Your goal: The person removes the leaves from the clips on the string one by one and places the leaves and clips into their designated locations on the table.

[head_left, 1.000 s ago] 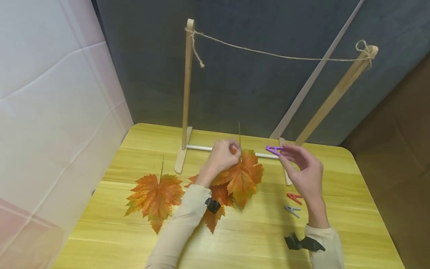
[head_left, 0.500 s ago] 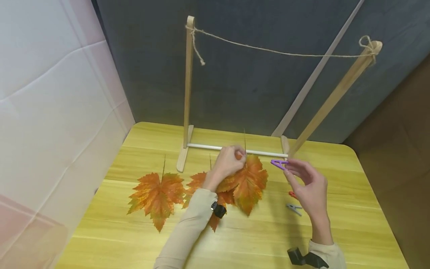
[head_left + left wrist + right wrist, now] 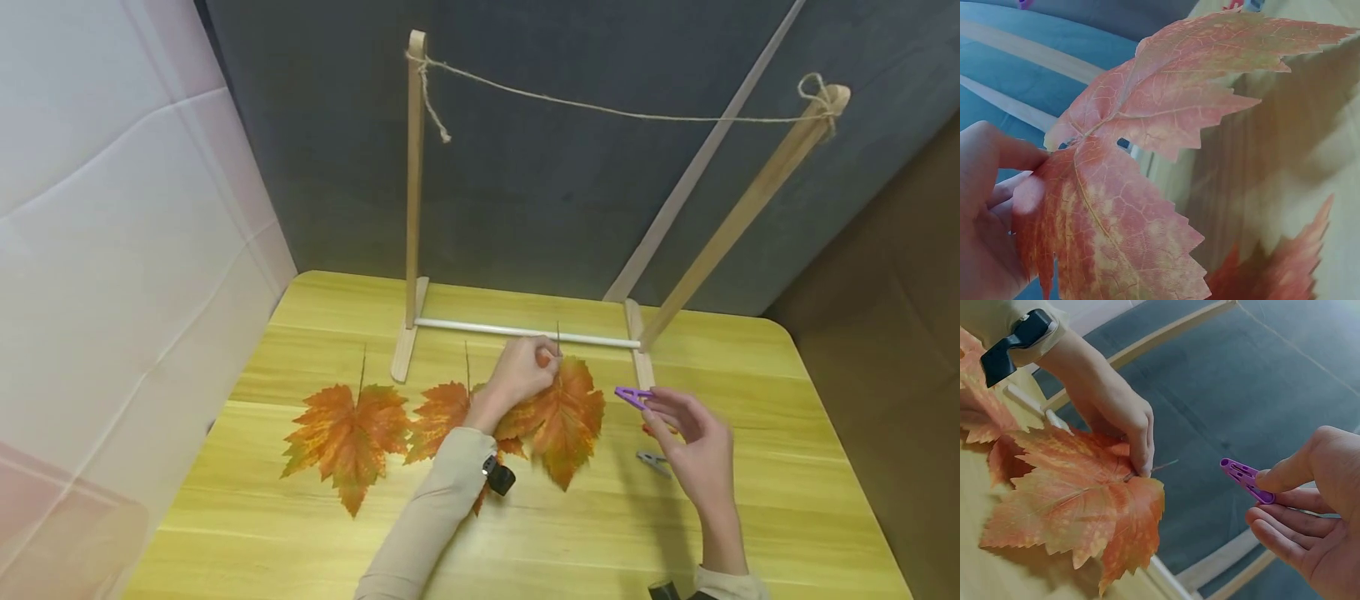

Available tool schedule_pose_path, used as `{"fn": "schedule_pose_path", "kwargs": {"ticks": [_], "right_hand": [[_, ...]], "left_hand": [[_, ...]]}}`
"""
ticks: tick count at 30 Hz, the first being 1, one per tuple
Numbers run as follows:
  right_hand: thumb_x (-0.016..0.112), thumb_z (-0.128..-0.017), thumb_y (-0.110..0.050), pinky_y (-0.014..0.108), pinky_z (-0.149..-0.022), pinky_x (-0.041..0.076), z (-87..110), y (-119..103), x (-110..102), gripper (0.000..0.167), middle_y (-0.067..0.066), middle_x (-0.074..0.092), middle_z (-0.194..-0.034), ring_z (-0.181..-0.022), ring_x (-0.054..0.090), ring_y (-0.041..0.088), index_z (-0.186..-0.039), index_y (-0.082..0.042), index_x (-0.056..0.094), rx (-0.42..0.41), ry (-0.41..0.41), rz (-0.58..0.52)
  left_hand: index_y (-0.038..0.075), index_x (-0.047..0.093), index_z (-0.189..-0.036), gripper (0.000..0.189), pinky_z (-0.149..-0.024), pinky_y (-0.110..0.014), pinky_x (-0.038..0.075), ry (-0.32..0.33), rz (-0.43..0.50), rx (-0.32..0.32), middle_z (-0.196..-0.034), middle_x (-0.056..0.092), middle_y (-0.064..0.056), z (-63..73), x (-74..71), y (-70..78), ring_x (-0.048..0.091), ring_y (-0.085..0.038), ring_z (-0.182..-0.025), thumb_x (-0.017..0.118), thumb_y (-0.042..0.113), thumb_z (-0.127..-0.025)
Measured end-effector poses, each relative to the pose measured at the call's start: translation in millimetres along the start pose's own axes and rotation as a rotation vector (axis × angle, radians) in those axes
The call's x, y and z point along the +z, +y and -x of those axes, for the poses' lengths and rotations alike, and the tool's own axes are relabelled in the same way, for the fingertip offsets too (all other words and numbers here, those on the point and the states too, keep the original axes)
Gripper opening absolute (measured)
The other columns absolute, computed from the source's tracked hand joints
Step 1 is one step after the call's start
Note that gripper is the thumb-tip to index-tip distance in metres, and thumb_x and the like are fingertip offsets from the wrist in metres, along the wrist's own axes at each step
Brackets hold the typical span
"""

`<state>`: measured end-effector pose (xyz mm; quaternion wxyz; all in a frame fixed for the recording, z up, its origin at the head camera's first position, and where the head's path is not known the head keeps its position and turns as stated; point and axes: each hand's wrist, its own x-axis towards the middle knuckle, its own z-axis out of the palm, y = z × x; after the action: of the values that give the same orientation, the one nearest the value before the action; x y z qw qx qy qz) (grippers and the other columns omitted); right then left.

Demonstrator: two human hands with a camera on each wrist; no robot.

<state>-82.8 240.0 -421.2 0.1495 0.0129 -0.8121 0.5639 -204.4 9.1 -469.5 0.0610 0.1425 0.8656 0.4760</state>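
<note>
My left hand [image 3: 522,371] pinches an orange artificial maple leaf [image 3: 566,425] near the base of its thin stem, holding it over the table. In the left wrist view the thumb and fingers grip the edge of this leaf [image 3: 1129,206]. To the right, my right hand [image 3: 697,450] pinches a purple clothespin [image 3: 632,397] between thumb and fingers, apart from the leaf. The right wrist view shows the clothespin [image 3: 1247,480] with its narrow tip toward the leaf stem. A second leaf [image 3: 442,417] lies partly hidden under my left arm, and a third leaf [image 3: 348,437] lies left of it.
A grey clothespin [image 3: 654,463] and a mostly hidden red clothespin [image 3: 649,430] lie beside my right hand. Behind stands a wooden frame with a left post [image 3: 415,183], a right post [image 3: 742,217], a white bottom rod [image 3: 480,328] and a twine [image 3: 570,103] strung across the top.
Both hands have come lower and nearer in the head view, drifting slightly right, with the leaf and the purple clothespin still held. The right hand now covers most of the red clothespin.
</note>
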Motion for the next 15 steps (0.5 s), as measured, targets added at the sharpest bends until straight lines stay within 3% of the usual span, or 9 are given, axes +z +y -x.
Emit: {"fn": "schedule_pose_path", "kwargs": {"ticks": [7,10,12,15], "right_hand": [[0.072,-0.085,0.012,0.015,-0.087,0.055,16.3,18,-8,0.032,0.0,0.075,-0.102,-0.089,0.071,0.0,-0.117,0.008,0.068,0.054,-0.004,0.04],[0.072,-0.085,0.011,0.014,-0.088,0.054,24.5,26,-11,0.033,0.007,0.075,-0.103,-0.09,0.07,-0.002,-0.118,0.007,0.068,0.073,-0.012,0.069],[0.073,-0.085,0.012,0.014,-0.088,0.054,30.2,32,-11,0.034,0.015,0.075,-0.105,-0.09,0.07,-0.002,-0.118,0.008,0.067,0.089,-0.013,0.077],[0.073,-0.084,0.013,0.014,-0.087,0.054,38.3,42,-12,0.035,0.025,0.073,-0.107,-0.089,0.07,-0.001,-0.119,0.01,0.066,0.119,-0.016,0.085]], "left_hand": [[0.011,0.072,-0.11,0.018,-0.066,-0.028,0.05,-0.027,-0.022,-0.027,-0.096,0.071,-0.007,-3.7,13.2,-6.7,0.057,-0.013,-0.068,0.064,0.021,-0.098],[0.011,0.071,-0.109,0.016,-0.07,-0.028,0.051,-0.027,-0.046,-0.035,-0.099,0.071,-0.006,-5.9,17.9,-11.0,0.061,-0.014,-0.078,0.064,0.021,-0.099],[0.011,0.07,-0.108,0.015,-0.069,-0.027,0.051,-0.029,-0.06,-0.043,-0.097,0.07,-0.006,-7.4,21.0,-13.5,0.06,-0.013,-0.078,0.064,0.021,-0.099],[0.011,0.068,-0.108,0.014,-0.061,-0.024,0.047,-0.042,-0.075,-0.047,-0.091,0.068,-0.004,-9.2,25.6,-16.2,0.054,-0.01,-0.065,0.063,0.02,-0.099]]}}
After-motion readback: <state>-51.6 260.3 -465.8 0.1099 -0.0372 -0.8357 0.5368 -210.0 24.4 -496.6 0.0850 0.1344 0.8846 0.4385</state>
